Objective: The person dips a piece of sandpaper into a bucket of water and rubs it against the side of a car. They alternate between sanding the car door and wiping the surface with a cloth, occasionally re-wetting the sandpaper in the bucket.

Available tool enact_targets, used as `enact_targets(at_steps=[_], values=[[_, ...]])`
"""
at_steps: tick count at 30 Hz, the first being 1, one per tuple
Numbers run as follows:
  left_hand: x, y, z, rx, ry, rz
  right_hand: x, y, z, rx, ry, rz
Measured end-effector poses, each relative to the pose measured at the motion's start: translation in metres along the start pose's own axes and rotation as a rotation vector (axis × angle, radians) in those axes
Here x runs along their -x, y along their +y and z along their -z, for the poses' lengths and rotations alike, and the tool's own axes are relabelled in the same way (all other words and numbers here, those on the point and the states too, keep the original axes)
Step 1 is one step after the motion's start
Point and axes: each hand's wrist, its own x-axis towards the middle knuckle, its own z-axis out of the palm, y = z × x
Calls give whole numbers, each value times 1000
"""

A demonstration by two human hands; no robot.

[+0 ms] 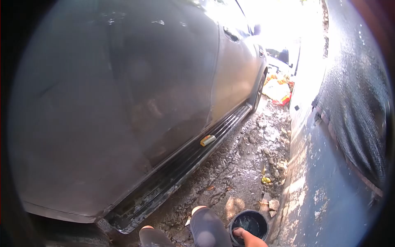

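Note:
My right hand (238, 233) reaches down into a dark round bucket (266, 226) on the ground beside my knee. Water shows inside the bucket. The fingers are dipped low against its near left side, and I cannot make out whether they hold anything. My left hand is out of view. Up ahead, a small yellow and pale block (207, 140), perhaps a sponge, lies on the black running board (181, 166) of a dark, wet-looking vehicle (173, 82).
A blue, peeling wall (317, 189) with dark netting (354, 107) runs along the right. Muddy ground (234, 164) with stones (273, 204) and scraps fills the narrow gap. Farther on lie orange and white plastic bags (277, 89), with another vehicle (279, 55) behind.

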Motion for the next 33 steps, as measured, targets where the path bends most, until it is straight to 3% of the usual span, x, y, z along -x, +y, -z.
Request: enact_targets(at_steps=[1,3,5,7,8,9,11,13,15,19,21,22,25,26,28,29,30,31,33], values=[[1,-2,0,1,6,0,0,-2,7,15,3,4],[-3,-4,-1,3,12,-4,4,-11,19,262,272,272],[-7,-6,-2,8,22,-8,32,-33,30,263,235,225],[-9,-9,-1,8,33,-10,25,-34,29,472,-221,277],[-10,-10,0,8,37,-12,29,-28,19,205,-398,296],[-11,-10,3,10,41,-13,25,-21,13,206,-404,292],[-13,-13,5,10,53,-15,10,-8,8,-38,-368,42],[-16,-15,10,10,66,-19,14,-12,-2,-36,-273,84],[-19,-21,15,-1,83,-22,11,-21,-19,-653,-443,-161],[-27,-35,36,-25,125,-18,18,-17,-3,-912,-726,-112],[-29,-43,49,-40,151,-11,34,-37,-11,-870,-465,-221],[-30,-49,57,-45,163,-6,32,-28,-19,-736,-329,-96],[-33,-65,81,-73,209,20,48,-27,-25,-664,-316,-112],[-32,-70,90,-84,225,25,59,-28,-25,-623,-268,-12],[-31,-77,113,-104,258,42,-112,89,-72,-569,-168,-407],[-29,-83,123,-119,273,51,-118,86,-68,-562,-108,-600],[-26,-90,135,-128,290,61,-113,88,-79,-558,123,-424],[-23,-98,147,-142,307,70,-42,39,-68,-511,336,-239],[-17,-107,174,-166,346,85,71,-46,-17,-1059,-36,-379]])
